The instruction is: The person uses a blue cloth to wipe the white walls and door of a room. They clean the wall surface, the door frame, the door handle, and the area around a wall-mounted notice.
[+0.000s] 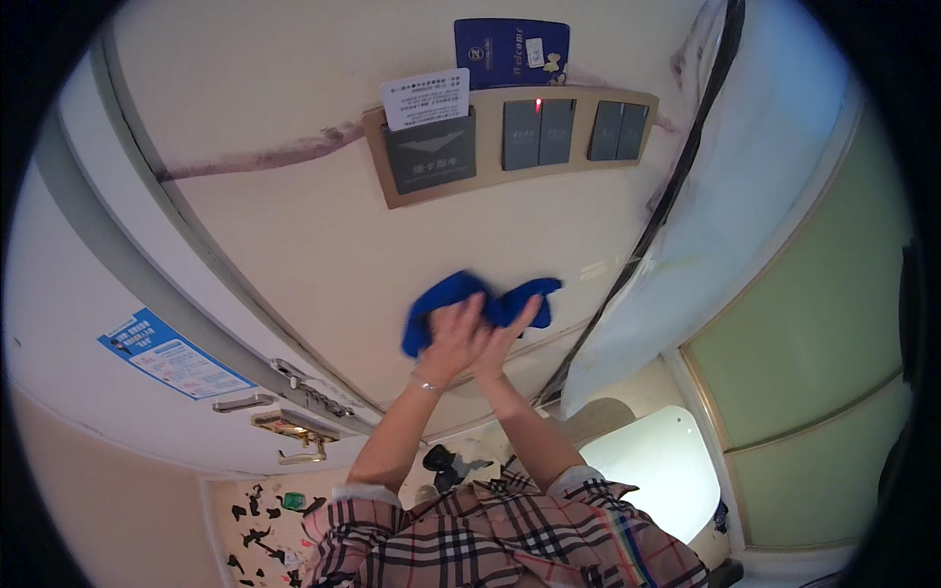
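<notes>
A blue cloth [441,298] lies bunched against a cream wall tile [309,242], below a switch panel. My left hand [457,334], with a bracelet at its wrist, presses on the cloth's left part and holds it. Close beside it, my right hand [503,334] has its fingers over the cloth's right part. The two hands touch or overlap near the thumbs. Both look slightly blurred, and how the cloth is gripped beneath the fingers is hidden.
The beige switch panel [489,176] has a card [426,99] in its slot and a blue card [485,55] above. Door handles [301,441] stand out at left. A dark strip [680,169] edges the tile. Dark scraps [253,540] litter the floor near a pale board [662,470].
</notes>
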A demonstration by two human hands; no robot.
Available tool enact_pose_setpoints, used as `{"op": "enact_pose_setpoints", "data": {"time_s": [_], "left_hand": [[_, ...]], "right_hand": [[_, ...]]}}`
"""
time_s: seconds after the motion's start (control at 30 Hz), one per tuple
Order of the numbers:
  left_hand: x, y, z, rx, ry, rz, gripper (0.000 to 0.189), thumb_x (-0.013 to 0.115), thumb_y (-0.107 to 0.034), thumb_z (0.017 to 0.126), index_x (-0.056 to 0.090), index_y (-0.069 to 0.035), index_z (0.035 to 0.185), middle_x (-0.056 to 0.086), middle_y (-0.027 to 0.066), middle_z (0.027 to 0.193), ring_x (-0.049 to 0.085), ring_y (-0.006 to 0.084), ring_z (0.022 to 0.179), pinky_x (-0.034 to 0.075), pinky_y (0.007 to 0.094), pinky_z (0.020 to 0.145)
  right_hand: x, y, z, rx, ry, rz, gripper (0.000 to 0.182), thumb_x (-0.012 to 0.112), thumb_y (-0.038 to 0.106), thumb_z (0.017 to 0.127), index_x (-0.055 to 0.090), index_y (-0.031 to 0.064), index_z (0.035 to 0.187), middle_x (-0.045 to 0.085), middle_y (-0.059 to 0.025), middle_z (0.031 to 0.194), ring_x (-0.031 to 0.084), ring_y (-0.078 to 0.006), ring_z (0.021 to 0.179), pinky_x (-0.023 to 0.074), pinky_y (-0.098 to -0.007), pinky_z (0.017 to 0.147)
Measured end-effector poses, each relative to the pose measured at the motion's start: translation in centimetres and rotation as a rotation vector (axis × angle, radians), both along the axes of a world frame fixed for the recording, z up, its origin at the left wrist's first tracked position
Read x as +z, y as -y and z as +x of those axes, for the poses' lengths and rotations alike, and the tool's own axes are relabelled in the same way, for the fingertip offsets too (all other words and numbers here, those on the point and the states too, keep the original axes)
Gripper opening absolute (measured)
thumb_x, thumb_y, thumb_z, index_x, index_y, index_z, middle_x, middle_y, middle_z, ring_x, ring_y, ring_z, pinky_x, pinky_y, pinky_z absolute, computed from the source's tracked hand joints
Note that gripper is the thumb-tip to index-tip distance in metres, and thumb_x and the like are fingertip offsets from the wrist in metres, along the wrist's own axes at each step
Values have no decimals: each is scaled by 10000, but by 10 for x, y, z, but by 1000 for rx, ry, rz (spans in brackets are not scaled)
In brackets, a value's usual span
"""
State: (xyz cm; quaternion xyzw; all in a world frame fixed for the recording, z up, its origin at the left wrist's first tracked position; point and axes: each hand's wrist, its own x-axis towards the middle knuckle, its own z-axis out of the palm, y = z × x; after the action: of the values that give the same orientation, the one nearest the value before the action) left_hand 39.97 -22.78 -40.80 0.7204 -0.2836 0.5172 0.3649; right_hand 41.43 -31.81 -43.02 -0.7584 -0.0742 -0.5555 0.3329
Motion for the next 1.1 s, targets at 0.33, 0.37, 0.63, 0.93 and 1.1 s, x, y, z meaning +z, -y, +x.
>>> {"op": "enact_pose_setpoints", "data": {"time_s": [0.33, 0.37, 0.63, 0.93, 1.1], "left_hand": [[-2, -92, -13, 686, -90, -296, 597, 478, -371, 821, 325, -94, 1328, 244, 217, 1372, 229, 361, 1266, 58, 539, 1010], [11, -97, -12, 708, -124, -370, 613, 475, -396, 826, 309, -99, 1336, 200, 216, 1393, 185, 361, 1293, 36, 533, 1021], [-56, -77, -12, 660, -191, -282, 730, 489, -433, 807, 197, -54, 1358, 114, 255, 1400, 147, 431, 1276, 44, 559, 1008], [21, -97, -21, 691, -172, -333, 771, 360, -585, 815, 232, -54, 1358, 165, 232, 1400, 159, 392, 1288, 57, 511, 1021], [69, -110, -19, 733, 9, -330, 697, 429, -489, 820, 275, -52, 1340, 219, 235, 1380, 203, 398, 1271, 71, 510, 1019]], "right_hand": [[89, -95, -30, 481, 180, -577, 412, 468, 156, 716, 572, 33, 1096, 478, -126, 1235, 391, -349, 1172, 327, -411, 975], [103, -104, -30, 516, 152, -611, 435, 477, 114, 677, 575, 30, 1092, 479, -128, 1235, 407, -347, 1163, 330, -402, 979], [46, -82, -22, 710, 117, -737, 601, 557, 36, 610, 458, -14, 1201, 391, -172, 1287, 327, -288, 1236, 250, -451, 1038], [110, -90, -32, 703, 115, -668, 540, 527, 94, 683, 464, 25, 1214, 374, -151, 1315, 327, -354, 1221, 286, -425, 1012], [143, -108, -28, 484, 289, -622, 440, 478, 142, 714, 538, 12, 1130, 449, -151, 1258, 402, -352, 1167, 332, -407, 976]]}}
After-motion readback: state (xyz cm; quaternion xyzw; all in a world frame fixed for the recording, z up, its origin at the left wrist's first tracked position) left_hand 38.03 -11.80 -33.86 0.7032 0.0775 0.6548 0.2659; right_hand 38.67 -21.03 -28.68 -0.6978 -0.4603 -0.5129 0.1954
